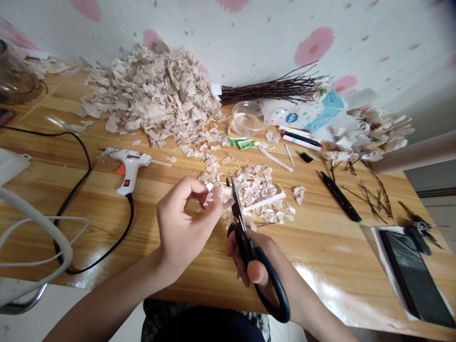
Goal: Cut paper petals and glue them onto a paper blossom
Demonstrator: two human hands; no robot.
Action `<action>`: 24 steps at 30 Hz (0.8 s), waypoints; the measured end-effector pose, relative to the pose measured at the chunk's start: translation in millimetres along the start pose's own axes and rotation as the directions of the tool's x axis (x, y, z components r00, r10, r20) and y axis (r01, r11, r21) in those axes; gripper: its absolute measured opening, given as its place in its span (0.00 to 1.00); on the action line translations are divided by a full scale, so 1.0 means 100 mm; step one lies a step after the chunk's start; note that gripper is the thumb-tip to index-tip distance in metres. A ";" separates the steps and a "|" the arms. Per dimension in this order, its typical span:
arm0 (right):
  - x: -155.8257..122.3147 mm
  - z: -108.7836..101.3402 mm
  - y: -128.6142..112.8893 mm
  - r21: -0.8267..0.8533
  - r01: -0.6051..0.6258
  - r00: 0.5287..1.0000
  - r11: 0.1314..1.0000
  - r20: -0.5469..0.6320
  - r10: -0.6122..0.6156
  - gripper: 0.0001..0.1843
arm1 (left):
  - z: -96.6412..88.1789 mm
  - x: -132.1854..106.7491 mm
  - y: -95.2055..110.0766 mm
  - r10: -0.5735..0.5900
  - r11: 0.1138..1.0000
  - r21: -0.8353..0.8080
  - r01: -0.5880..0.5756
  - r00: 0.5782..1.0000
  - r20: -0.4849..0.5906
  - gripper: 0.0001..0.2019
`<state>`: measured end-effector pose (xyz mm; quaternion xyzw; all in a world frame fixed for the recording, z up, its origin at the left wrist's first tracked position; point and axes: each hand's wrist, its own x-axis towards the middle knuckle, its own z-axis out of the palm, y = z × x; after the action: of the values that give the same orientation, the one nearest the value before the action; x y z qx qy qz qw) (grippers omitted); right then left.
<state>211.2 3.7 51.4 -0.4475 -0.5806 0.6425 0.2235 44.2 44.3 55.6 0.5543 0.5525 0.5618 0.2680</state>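
From my remote view, the left hand pinches a pale flake in its fingertips; the right hand clenches black-handled scissors, blades just beside the flake; the wooden desk carries a hot glue gun and, farther, a big heap of flakes; a pink-spotted wall stands behind; fingers hide part of the flake, and I cannot tell its material.

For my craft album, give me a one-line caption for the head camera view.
Left hand holds a papery flake to the blades of black-handled scissors in the right hand.
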 end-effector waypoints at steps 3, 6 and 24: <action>0.01 0.00 -0.03 -0.025 0.006 0.999 1.000 -0.032 -0.007 0.39 | 0.00 0.04 0.01 -0.074 0.995 -0.062 0.075 0.997 0.019 0.11; 0.00 -0.01 -0.06 -0.030 -0.007 0.999 1.000 -0.040 0.005 0.37 | -0.02 0.09 0.03 -0.143 0.982 -0.116 0.149 0.988 0.058 0.11; -0.13 -0.03 -0.20 -0.343 0.016 0.996 0.939 -0.077 -0.045 0.40 | -0.07 0.18 -0.02 -0.356 0.880 -0.279 0.384 0.923 0.148 0.07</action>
<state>215.8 -0.5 74.4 -0.4969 -0.6802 0.5092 0.1765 33.1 58.7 60.8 0.4163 0.5427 0.5517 0.4772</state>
